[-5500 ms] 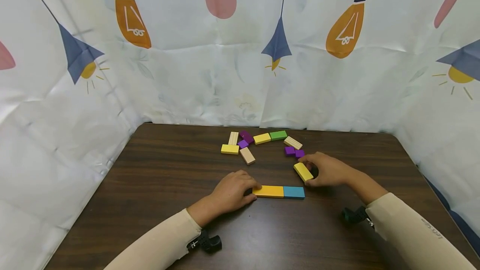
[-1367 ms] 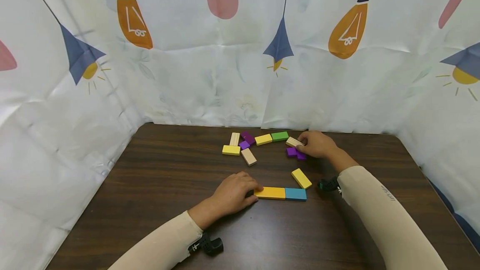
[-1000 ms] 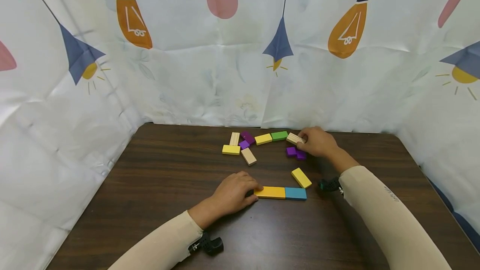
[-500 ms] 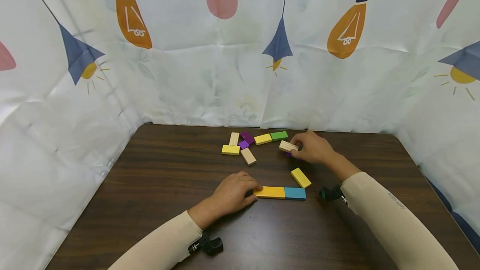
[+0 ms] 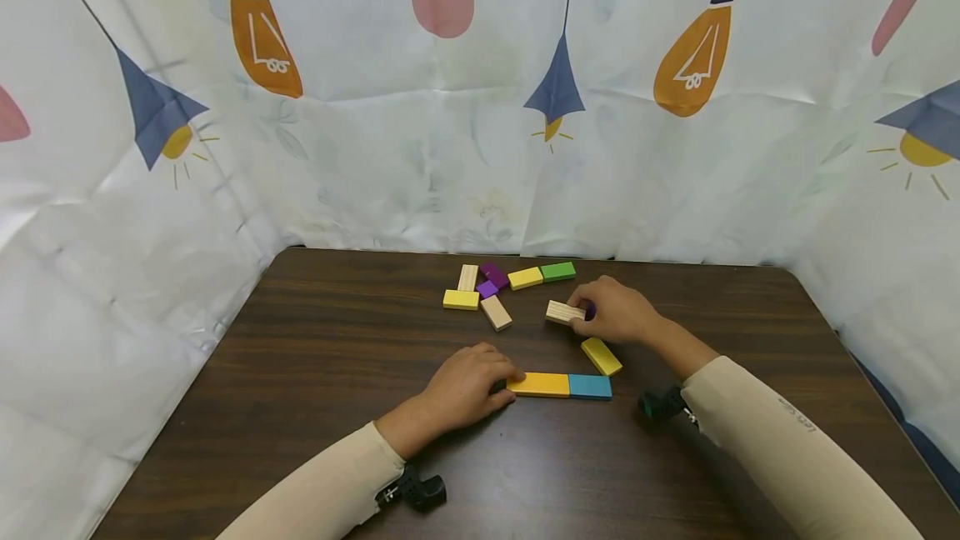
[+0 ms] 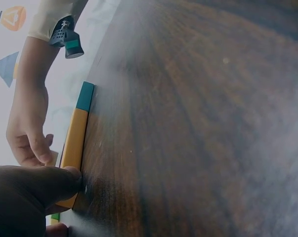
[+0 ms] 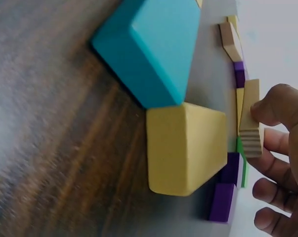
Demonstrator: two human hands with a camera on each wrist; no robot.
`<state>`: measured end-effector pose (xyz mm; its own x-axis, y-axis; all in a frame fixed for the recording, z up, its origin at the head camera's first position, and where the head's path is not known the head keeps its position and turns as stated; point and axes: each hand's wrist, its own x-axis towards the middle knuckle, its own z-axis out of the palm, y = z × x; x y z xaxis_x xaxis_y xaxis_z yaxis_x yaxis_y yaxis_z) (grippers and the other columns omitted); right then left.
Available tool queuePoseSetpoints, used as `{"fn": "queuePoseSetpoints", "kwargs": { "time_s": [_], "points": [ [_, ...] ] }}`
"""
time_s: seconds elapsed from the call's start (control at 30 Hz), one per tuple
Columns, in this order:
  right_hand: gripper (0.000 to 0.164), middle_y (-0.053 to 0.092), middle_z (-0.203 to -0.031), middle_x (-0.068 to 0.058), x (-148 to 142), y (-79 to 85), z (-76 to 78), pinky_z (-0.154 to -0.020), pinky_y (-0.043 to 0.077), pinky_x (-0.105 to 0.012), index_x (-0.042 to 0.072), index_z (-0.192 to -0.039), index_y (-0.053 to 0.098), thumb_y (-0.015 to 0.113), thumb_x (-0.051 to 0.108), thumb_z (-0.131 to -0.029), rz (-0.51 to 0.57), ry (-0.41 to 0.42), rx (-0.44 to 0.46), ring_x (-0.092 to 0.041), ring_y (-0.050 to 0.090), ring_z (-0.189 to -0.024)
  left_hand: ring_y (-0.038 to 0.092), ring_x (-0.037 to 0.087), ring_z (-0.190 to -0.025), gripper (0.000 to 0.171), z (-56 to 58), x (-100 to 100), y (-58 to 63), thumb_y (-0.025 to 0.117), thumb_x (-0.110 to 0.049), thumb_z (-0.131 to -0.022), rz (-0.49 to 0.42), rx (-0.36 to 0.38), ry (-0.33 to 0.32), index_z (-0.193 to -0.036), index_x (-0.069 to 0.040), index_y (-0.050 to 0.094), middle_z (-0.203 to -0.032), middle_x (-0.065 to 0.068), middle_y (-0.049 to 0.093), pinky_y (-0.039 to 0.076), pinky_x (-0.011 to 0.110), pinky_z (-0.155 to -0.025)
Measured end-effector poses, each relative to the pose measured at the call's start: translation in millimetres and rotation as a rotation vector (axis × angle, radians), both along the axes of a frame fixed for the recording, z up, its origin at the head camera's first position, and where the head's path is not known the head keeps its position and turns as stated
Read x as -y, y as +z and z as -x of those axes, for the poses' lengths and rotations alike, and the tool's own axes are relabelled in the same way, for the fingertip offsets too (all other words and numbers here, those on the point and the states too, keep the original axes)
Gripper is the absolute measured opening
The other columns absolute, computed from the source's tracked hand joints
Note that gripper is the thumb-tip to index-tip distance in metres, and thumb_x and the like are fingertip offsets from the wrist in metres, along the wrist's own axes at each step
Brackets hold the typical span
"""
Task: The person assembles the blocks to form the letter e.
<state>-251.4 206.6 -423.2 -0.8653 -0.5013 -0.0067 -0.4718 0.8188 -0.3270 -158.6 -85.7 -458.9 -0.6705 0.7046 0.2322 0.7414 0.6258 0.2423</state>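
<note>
My left hand (image 5: 463, 386) pinches the left end of an orange block (image 5: 547, 385) lying flat on the table. A blue block (image 5: 590, 387) sits end to end with it on the right. Behind the blue block a yellow block (image 5: 602, 357) slants away; in the right wrist view its near end (image 7: 167, 148) meets the blue block's corner (image 7: 163, 64). My right hand (image 5: 618, 312) holds a striped pale wooden block (image 5: 562, 312) between thumb and fingers, behind the yellow one. Two purple blocks (image 7: 223, 202) show below it in the right wrist view, mostly hidden by that hand in the head view.
Toward the back of the dark wooden table (image 5: 300, 407) lie several loose blocks: a green block (image 5: 558, 272), a yellow block (image 5: 461, 300), a plain wooden block (image 5: 497, 312) and a dark purple block (image 5: 492, 274) among them. A printed white curtain (image 5: 360, 165) hangs beyond the table's back edge.
My right hand let go of the yellow block behind the blue one, took the striped wooden block from the back, and brought it left and nearer. My left hand stayed on the orange block.
</note>
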Motion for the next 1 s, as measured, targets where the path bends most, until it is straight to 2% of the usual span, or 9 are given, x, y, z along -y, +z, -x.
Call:
{"fn": "queuePoseSetpoints", "kwargs": {
  "time_s": [0.47, 1.0],
  "points": [
    [0.023, 0.062, -0.093, 0.009, 7.9, -7.5, -5.5, -0.064, 0.047, -0.034, 0.022, -0.11, 0.076, 0.076, 0.035, -0.09, -0.041, 0.035, 0.023, -0.014, 0.051, -0.085, 0.062, 0.017, -0.105, 0.022, 1.1, -0.1, 1.7, 0.077, -0.026, -0.094, 0.012, 0.001, 0.01, -0.114, -0.018, 0.077, -0.111, -0.007, 0.073, 0.051, 0.037, -0.093],
    [0.016, 0.067, -0.092, 0.014, 3.3, -11.4, -5.2, -0.07, 0.05, -0.035, 0.022, -0.108, 0.078, 0.072, 0.03, -0.096, -0.017, 0.076, 0.02, -0.014, 0.055, -0.09, 0.063, 0.017, -0.104, 0.022, 0.5, -0.2, -0.2, 0.077, -0.026, -0.094, 0.001, -0.009, 0.001, -0.114, -0.018, 0.077, -0.11, -0.007, 0.073, 0.051, 0.037, -0.093]
  ]
}}
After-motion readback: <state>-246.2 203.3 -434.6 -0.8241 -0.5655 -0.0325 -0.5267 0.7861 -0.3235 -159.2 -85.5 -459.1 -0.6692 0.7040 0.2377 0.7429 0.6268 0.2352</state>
